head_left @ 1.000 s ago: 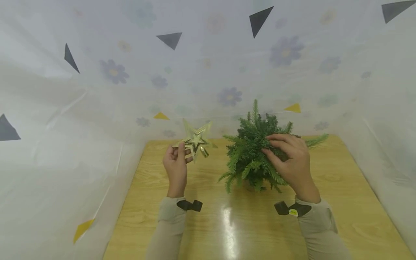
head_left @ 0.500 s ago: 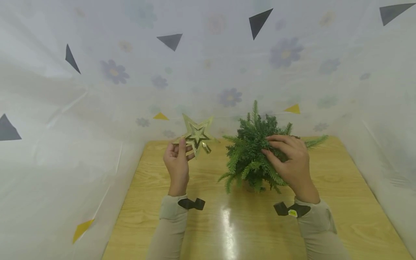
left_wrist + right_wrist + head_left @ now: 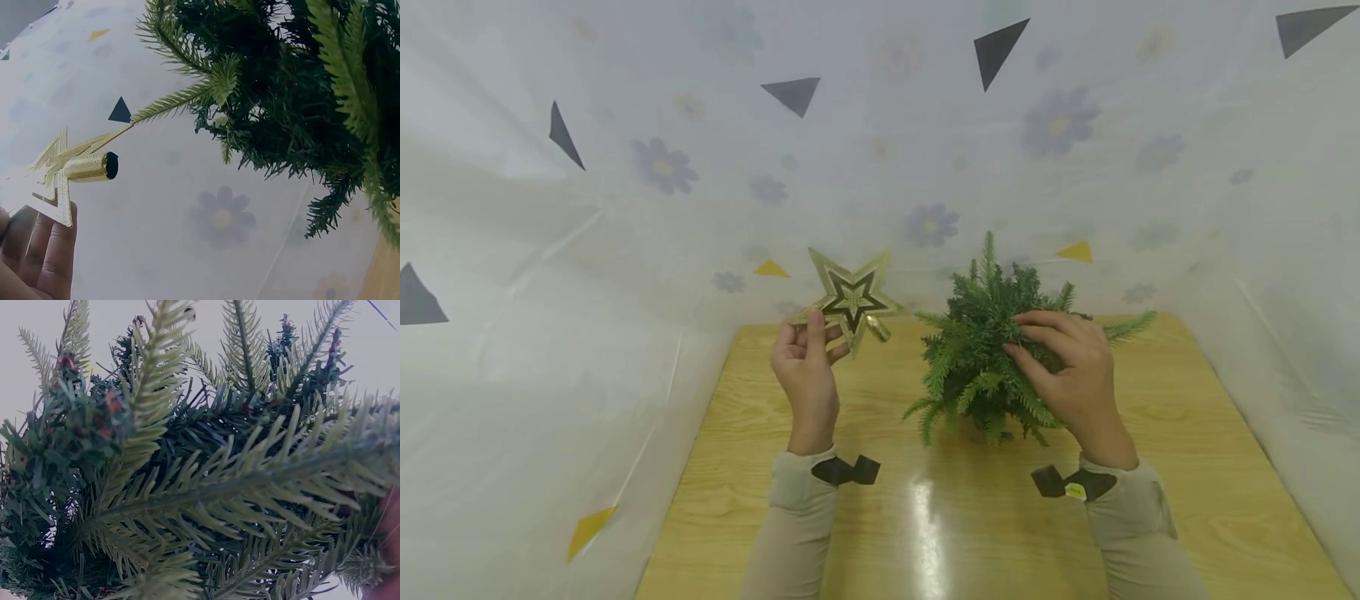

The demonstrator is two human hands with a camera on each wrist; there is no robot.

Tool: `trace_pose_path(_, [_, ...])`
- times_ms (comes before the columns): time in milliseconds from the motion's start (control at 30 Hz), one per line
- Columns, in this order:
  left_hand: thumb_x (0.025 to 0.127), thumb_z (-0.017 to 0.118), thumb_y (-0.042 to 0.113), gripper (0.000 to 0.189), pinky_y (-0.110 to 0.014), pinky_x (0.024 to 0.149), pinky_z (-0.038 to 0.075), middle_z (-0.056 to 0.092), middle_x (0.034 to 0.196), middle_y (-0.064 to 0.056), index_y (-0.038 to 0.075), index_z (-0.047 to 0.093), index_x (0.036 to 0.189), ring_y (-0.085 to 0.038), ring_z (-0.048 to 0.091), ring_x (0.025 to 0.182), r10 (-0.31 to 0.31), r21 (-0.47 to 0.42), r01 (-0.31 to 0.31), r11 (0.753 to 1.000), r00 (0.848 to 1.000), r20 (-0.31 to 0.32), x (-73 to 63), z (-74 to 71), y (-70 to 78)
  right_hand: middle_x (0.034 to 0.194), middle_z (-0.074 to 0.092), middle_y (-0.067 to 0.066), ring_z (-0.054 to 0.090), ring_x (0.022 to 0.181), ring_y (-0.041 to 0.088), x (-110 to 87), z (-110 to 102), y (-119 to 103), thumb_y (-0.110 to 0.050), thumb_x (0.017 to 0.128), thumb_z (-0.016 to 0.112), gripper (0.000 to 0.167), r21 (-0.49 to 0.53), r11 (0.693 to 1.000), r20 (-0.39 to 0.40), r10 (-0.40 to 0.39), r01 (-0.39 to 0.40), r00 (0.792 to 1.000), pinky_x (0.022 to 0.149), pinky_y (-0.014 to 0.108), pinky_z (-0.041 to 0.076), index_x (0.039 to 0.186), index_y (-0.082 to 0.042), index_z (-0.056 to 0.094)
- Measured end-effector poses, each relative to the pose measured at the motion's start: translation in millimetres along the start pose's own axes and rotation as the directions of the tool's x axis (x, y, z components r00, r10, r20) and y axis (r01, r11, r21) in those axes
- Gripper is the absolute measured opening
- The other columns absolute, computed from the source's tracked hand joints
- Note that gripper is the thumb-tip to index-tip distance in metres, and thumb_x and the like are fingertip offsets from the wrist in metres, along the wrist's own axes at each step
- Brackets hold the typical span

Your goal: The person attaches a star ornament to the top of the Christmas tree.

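My left hand (image 3: 808,367) pinches a gold star tree topper (image 3: 854,302) by its lower left point, thumb in front and fingers behind. A short hollow gold tube (image 3: 92,167) sticks out from the star, its dark open end toward the branches in the left wrist view. To the right stands a small artificial Christmas tree (image 3: 977,358) with green branches. My right hand (image 3: 1071,367) pinches the tree's foliage near its upper middle between thumb and fingers. Branches (image 3: 206,487) fill the right wrist view and hide most of that hand. Star and tree are apart in the head view.
The tree stands on a light wooden table (image 3: 880,525). White sheeting (image 3: 865,167) with flower prints and dark and yellow triangles rises behind the table and at both sides. Black camera straps (image 3: 846,471) sit on both wrists.
My left hand has raised the star slightly and tilted it so that its face shows more fully. The right hand and the tree have hardly moved.
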State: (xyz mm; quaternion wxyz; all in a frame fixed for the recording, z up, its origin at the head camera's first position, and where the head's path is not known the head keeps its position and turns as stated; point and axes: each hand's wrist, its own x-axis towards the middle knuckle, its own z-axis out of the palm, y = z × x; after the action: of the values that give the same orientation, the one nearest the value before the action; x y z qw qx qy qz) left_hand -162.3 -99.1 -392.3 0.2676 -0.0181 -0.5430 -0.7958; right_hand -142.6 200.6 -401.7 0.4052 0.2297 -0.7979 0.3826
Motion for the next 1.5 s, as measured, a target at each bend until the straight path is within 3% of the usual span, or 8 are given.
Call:
trace_pose_path(467, [0.105, 0.063, 0.014, 0.009, -0.030, 0.062, 0.063, 0.071, 0.082, -0.005, 0.007, 0.068, 0.104, -0.015, 0.073, 0.075, 0.097, -0.091, -0.093, 0.992, 0.995, 0.034, -0.8, 25.2, 16.2, 0.110, 0.076, 0.015, 0.067, 0.097, 0.038, 0.2, -1.4, -0.8, -0.001, 0.072, 0.088, 0.025, 0.007, 1.000, 0.018, 0.002, -0.002, 1.000, 0.086, 0.049, 0.043, 0.095, 0.002, 0.080])
trace_pose_path(800, [0.102, 0.068, 0.026, 0.018, -0.034, 0.068, 0.064, 0.073, 0.088, -0.006, 0.008, 0.069, 0.106, -0.016, 0.073, 0.079, 0.148, -0.113, -0.134, 0.985, 0.981, 0.125, -2.5, 45.5, 15.8, 0.110, 0.075, 0.015, 0.067, 0.098, 0.038, -0.1, -1.7, 0.0, -0.002, 0.074, 0.088, 0.024, -0.006, 1.000, 0.027, -0.005, 0.005, 1.000, 0.085, 0.050, 0.043, 0.096, 0.003, 0.080])
trace_pose_path(967, [0.102, 0.068, 0.030, 0.020, -0.037, 0.070, 0.064, 0.073, 0.090, -0.004, 0.010, 0.068, 0.105, -0.017, 0.073, 0.081, 0.141, -0.101, -0.126, 0.987, 0.978, 0.154, -4.8, 55.4, 15.2, 0.108, 0.076, 0.015, 0.067, 0.096, 0.038, -0.9, 0.1, 0.1, -0.001, 0.070, 0.088, 0.026, 0.012, 1.000, -0.005, 0.003, -0.002, 1.000, 0.084, 0.051, 0.043, 0.094, 0.001, 0.080])
trace_pose_path(1100, [0.104, 0.066, 0.028, 0.019, -0.041, 0.073, 0.064, 0.072, 0.091, -0.005, 0.009, 0.068, 0.107, -0.019, 0.073, 0.084, 0.137, -0.080, -0.124, 0.989, 0.973, 0.188, -6.9, 66.0, 13.5, 0.110, 0.075, 0.015, 0.067, 0.097, 0.038, -2.3, -2.0, 2.0, -0.003, 0.074, 0.087, 0.023, -0.008, 1.000, 0.008, -0.016, 0.016, 1.000, 0.085, 0.050, 0.044, 0.096, 0.003, 0.080])
trace_pose_path(1200, [0.105, 0.064, 0.024, 0.019, -0.043, 0.074, 0.064, 0.071, 0.092, -0.009, 0.006, 0.068, 0.109, -0.019, 0.074, 0.086, 0.145, -0.074, -0.133, 0.988, 0.967, 0.210, -8.7, 75.5, 12.4, 0.112, 0.075, 0.015, 0.067, 0.099, 0.037, -3.2, -4.7, 3.0, -0.003, 0.078, 0.086, 0.022, -0.017, 1.000, 0.030, -0.020, 0.020, 0.999, 0.087, 0.049, 0.044, 0.098, 0.003, 0.080])
trace_pose_path(1500, [0.105, 0.061, 0.011, 0.017, -0.047, 0.073, 0.064, 0.074, 0.094, -0.014, -0.005, 0.067, 0.109, -0.019, 0.076, 0.086, 0.130, -0.093, -0.109, 0.990, 0.956, 0.263, -17.1, 95.3, 10.9, 0.109, 0.076, 0.015, 0.067, 0.097, 0.038, -4.4, -4.1, 0.7, 0.001, 0.070, 0.088, 0.026, 0.008, 1.000, -0.005, 0.011, -0.010, 1.000, 0.088, 0.048, 0.043, 0.095, 0.001, 0.081])
